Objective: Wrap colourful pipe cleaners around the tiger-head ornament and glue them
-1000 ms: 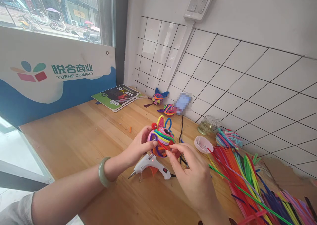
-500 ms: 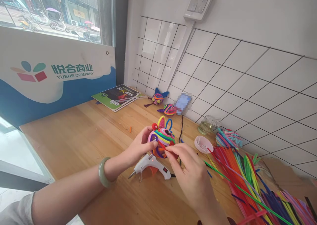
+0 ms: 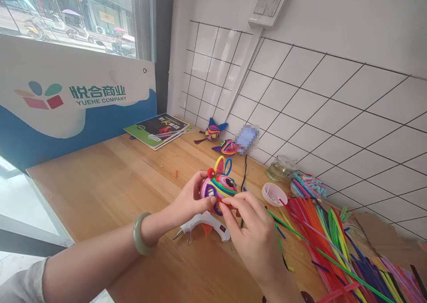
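My left hand (image 3: 196,194) is closed around a round figure covered in coloured pipe cleaners (image 3: 218,184), with pink, yellow and blue loops on top, a red coil and a dark eye. Thumb and fingers of my right hand (image 3: 251,218) pinch a short bit of red pipe cleaner (image 3: 219,199) against the figure's lower front; most of it is hidden by the fingertips. Under both hands a white glue gun (image 3: 213,227) rests on the table, nozzle to the left, a small red light lit on it.
Many loose pipe cleaners (image 3: 320,245) cover the table's right side. A pink bowl (image 3: 274,194) of small bits, a glass jar (image 3: 281,167) and a pipe-cleaner bundle (image 3: 307,186) stand by the wall. Farther back are two finished-looking figures (image 3: 213,132), a phone (image 3: 247,139) and books (image 3: 160,129).
The figure has turned slightly in my left hand, showing more of its eye and shifting a little right. My right hand keeps its pinch at the lower front.
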{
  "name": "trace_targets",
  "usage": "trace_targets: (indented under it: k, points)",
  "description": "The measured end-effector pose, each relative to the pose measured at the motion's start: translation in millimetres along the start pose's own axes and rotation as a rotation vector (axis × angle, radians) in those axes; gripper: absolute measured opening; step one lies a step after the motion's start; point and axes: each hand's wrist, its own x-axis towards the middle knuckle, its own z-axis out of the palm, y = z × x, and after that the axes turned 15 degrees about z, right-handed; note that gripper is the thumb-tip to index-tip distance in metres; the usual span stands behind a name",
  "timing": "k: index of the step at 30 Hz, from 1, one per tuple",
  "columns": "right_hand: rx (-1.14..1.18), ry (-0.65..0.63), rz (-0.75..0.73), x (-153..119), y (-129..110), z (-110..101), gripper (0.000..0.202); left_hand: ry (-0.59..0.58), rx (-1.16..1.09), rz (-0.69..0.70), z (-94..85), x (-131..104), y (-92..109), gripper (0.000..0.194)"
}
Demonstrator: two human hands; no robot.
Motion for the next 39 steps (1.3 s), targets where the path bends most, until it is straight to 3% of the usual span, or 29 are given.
trace_targets:
  k: [5, 9, 17, 20, 24, 27, 32, 39]
  points:
    - [0.073, 0.003, 0.021, 1.4, -2.2, 1.7, 0.012, -0.009, 0.021, 0.015, -1.5, -0.1, -2.6, 0.052]
    - [0.142, -0.009, 0.113, 6.6, 0.4, -8.6, 0.014, 0.039, 0.015, -0.024, -3.4, 1.6, -1.7, 0.054]
    - [0.081, 0.201, 0.283, 16.5, 33.3, -40.4, 0.017, 0.131, -0.044, -0.057, -8.4, 4.9, -5.1, 0.052]
    - [0.038, 0.174, 0.174, 15.1, 25.7, -33.3, 0.015, 0.146, -0.013, -0.044, -7.1, 5.0, -4.9, 0.054]
    - [0.018, 0.061, 0.040, 7.2, 3.9, -8.0, 0.009, 0.136, 0.070, -0.015, -2.9, 3.5, -1.7, 0.057]
    - [-0.004, 0.066, -0.003, 2.0, -3.6, 5.7, 0.009, 0.125, 0.093, 0.016, 0.4, 1.5, 0.2, 0.058]
    - [-0.078, 0.135, -0.060, 1.1, -1.3, 9.1, 0.008, 0.103, 0.149, 0.080, 2.8, -2.1, -0.5, 0.053]
    - [-0.326, 0.137, -0.234, 0.2, -1.7, 8.8, 0.017, 0.123, 0.152, 0.064, 2.9, -1.5, -1.1, 0.053]
